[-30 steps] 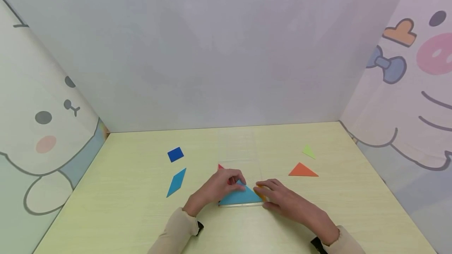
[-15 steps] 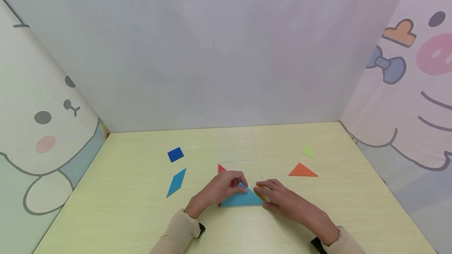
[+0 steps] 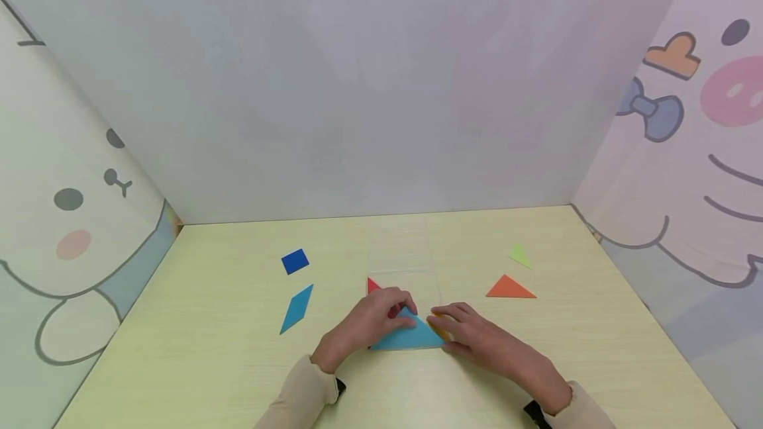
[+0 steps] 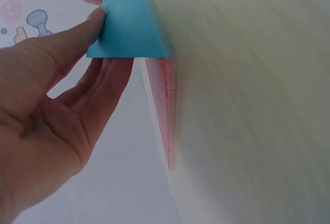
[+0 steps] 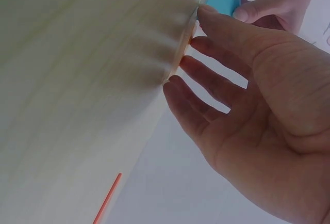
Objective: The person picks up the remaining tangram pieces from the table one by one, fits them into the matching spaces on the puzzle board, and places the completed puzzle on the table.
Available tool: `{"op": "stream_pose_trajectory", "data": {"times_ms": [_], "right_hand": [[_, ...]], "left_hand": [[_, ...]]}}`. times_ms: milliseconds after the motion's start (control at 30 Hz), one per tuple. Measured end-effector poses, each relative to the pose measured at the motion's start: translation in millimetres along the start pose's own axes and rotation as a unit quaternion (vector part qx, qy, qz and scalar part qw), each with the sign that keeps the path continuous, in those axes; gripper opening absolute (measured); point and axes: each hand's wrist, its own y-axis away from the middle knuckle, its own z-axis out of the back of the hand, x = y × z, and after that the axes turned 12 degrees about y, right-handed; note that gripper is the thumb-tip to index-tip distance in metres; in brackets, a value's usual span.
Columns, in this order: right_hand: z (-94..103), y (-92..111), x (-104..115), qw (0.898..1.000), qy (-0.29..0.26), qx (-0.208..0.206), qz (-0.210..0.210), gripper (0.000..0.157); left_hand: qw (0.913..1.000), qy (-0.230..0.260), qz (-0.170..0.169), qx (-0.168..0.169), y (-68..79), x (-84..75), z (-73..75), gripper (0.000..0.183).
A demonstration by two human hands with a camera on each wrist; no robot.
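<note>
In the head view my left hand [image 3: 381, 315] pinches a large light-blue tangram triangle [image 3: 408, 338] between thumb and fingers. The left wrist view shows this blue triangle [image 4: 131, 25] tilted, its long edge low by the table and its top raised. Under and behind it lies a red piece [image 4: 166, 102], whose red tip [image 3: 372, 285] shows past my left hand. My right hand [image 3: 485, 343] rests its extended fingertips on a yellow-orange piece [image 3: 440, 332], mostly covered by the fingers. The right thumb is right at the blue triangle's right corner.
A faint clear outlined sheet or tray [image 3: 402, 271] lies mid-table. On the left are a dark-blue square [image 3: 295, 261] and a blue parallelogram [image 3: 297, 310]. An orange triangle [image 3: 509, 288] and a small light-green triangle [image 3: 520, 257] lie on the right. Walls enclose the table.
The blue triangle has shifted slightly right and toward the person with my left hand, now covering the pale edge that showed below it. My right hand has stayed still.
</note>
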Motion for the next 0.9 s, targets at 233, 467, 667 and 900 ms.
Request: {"op": "stream_pose_trajectory", "data": {"times_ms": [233, 467, 667, 900], "right_hand": [[0.2, -0.2, 0.7, 1.000, 0.001, 0.002, 0.002, 0.048], [-0.1, -0.1, 0.6, 1.000, 0.004, -0.004, 0.005, 0.048], [0.5, 0.3, 0.8, 1.000, 0.003, -0.007, 0.005, 0.048], [1.6, 0.2, 0.8, 1.000, 0.005, 0.004, 0.000, 0.048]], "left_hand": [[0.9997, -0.022, 0.007, -0.008, 4.6, -1.7, 0.0, 0.018], [0.9989, -0.042, 0.022, 0.004, 6.9, -3.1, 0.8, 0.027], [0.9974, -0.067, 0.021, 0.014, 8.5, -4.9, -1.1, 0.032], [0.9929, -0.112, 0.037, 0.019, 8.8, -8.9, -4.6, 0.035]]}}
